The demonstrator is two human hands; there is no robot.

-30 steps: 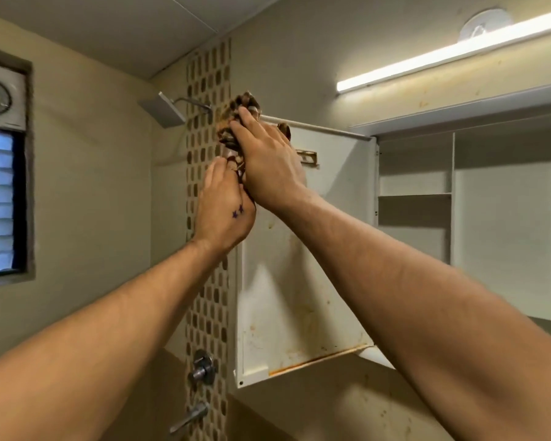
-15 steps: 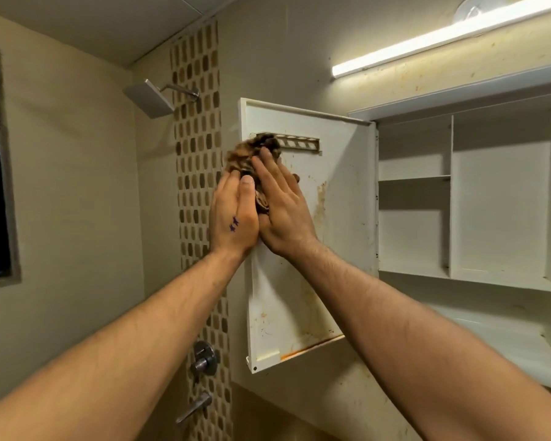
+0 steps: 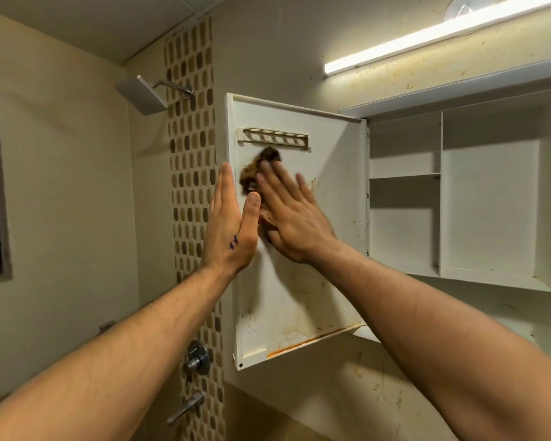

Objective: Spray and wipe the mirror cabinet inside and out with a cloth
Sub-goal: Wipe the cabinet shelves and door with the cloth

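The mirror cabinet point(image 3: 490, 202) is fixed on the stained wall, under one lit tube light point(image 3: 427, 39). Its body is open. Three compartments show: two stacked at the left, divided by one shelf, and one tall at the right. Their white back walls show in full. A long bottom shelf runs under them.

The one door point(image 3: 299, 297) is hinged at the left side of the body and stands swung out to the left. Its inner face looks toward the camera. Its free edge is just beside the brown tile strip point(image 3: 191, 154). An orange stain line follows its bottom edge. Left of the door there is open wall up to the one shower head point(image 3: 140, 93). Below the door the wall is also open, and two chrome taps point(image 3: 198, 356) sit on the strip, one above the other.

The right hand point(image 3: 290, 214) presses the brown cloth point(image 3: 252, 173) flat on the upper inner face of the door, with fingers straight and spread apart. The cloth is bunched under the palm and comes out above the fingertips.

The left hand point(image 3: 229, 227) lies flat against the free edge of the door, with fingers straight and together and the thumb on the inner side, near the cloth.

One small slotted rack point(image 3: 272, 138) sits on the door just above the cloth.
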